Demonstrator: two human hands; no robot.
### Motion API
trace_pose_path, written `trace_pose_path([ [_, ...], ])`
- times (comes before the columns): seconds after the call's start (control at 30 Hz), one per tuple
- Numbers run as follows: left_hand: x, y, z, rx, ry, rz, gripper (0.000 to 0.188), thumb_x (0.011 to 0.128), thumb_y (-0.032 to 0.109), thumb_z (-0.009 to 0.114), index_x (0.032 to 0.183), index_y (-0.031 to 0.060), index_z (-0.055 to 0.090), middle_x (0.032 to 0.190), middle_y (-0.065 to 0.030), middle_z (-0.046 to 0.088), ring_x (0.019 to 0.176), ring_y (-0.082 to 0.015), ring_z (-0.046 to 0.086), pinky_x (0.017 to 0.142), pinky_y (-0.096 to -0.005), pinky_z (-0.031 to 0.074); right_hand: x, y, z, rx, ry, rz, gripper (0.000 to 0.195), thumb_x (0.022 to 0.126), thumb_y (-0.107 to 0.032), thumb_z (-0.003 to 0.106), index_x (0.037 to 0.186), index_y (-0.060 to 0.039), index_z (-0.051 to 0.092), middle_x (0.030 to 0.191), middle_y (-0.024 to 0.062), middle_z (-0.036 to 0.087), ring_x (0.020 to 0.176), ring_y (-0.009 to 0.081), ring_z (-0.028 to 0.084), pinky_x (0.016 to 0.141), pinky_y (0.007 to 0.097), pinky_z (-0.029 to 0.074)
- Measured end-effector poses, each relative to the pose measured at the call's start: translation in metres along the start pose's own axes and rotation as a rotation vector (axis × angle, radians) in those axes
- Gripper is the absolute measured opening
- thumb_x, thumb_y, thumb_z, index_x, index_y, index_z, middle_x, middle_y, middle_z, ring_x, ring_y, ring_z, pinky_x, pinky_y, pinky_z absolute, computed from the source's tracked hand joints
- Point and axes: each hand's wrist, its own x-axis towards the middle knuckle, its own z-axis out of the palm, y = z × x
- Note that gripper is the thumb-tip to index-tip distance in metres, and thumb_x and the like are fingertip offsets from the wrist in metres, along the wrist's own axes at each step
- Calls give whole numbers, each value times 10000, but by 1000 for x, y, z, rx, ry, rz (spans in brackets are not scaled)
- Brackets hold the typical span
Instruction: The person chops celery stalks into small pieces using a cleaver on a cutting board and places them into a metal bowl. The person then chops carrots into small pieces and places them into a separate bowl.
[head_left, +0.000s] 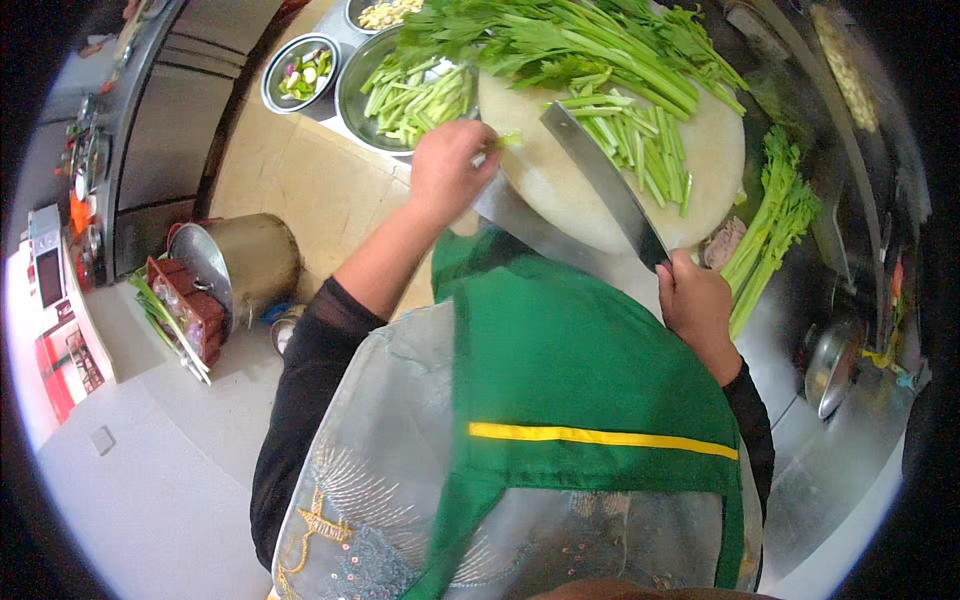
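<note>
My right hand (696, 300) grips the handle of a cleaver (600, 176), its broad blade slanting up and left over a round cutting board (555, 210). Just right of the blade lie cut celery stalks (637, 142). At the board's left edge my left hand (456, 169) pinches a small pale green piece of celery (510, 139). Beside that hand, a metal bowl (351, 97) holds cut celery (420, 97). Leafy celery (600, 45) covers the far part of the board.
A small bowl (268, 82) of chopped vegetables and another bowl (358, 21) with pale pieces stand at upper left. More celery (776, 217) lies right of the board, near a pinkish lump (724, 244). A large metal pot (259, 262) lies lower left beside a reddish-brown crate (191, 307).
</note>
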Motion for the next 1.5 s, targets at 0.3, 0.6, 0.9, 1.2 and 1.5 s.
trace_pose_path([
  [0.3,-5,39,45,10,20,57,291,662,208,764,841,74,578,792,-106,590,765,-317,574,661,-415,459,0,16,-2,158,152,-69,177,846,-208,611,838,-74,495,608,149,574,566,367,579,507,459,436],
  [0.6,-3,43,48,73,18,44,259,674,215,754,847,75,622,801,-102,600,768,-298,586,670,-408,454,-8,13,-10,222,-13,21,173,877,-220,556,896,-64,484,637,180,594,603,395,594,546,503,446],
  [0.9,-5,46,47,96,40,58,221,693,204,739,829,73,624,752,-104,596,722,-302,590,644,-405,457,-7,5,-15,89,-166,27,183,869,-225,555,897,-63,474,620,179,604,577,391,606,528,500,457],
  [1.2,2,42,39,128,-48,24,184,699,193,716,808,61,650,734,-107,627,702,-302,613,639,-403,490,10,15,11,277,175,-137,203,854,-222,601,893,-52,497,579,171,567,523,381,572,479,479,423],
  [1.5,18,15,21,156,-17,-5,133,711,172,697,785,76,642,743,-100,625,700,-291,611,624,-402,487,-17,30,21,389,234,104,196,858,-189,603,874,-26,495,633,191,577,596,400,577,528,487,421],
])
